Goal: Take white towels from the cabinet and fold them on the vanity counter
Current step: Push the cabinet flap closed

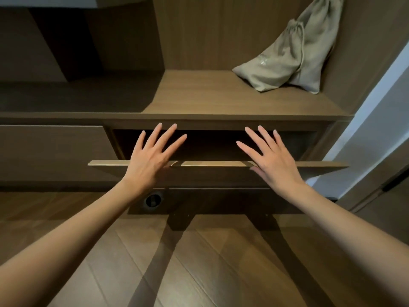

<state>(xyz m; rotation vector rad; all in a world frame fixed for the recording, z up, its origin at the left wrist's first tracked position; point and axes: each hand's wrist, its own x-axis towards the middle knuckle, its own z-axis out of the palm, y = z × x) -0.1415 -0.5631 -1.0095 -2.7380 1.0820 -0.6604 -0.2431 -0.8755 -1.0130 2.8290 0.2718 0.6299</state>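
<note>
**Both hands flat over the open drawer**

Head view: left hand (150,160) and right hand (272,160) are both released, fingers straight and splayed, gripping nothing. Palms sit over the top edge of the drawer front (212,164). Fingertips reach over the dark drawer opening (212,145) of the cabinet (199,41). Contact with the edge: cannot tell. Towels: cannot tell, the interior under the fingers is too dark. Beyond the right fingertips, up on the shelf (221,96), a beige drawstring bag (292,60) leans on the side wall.
</note>
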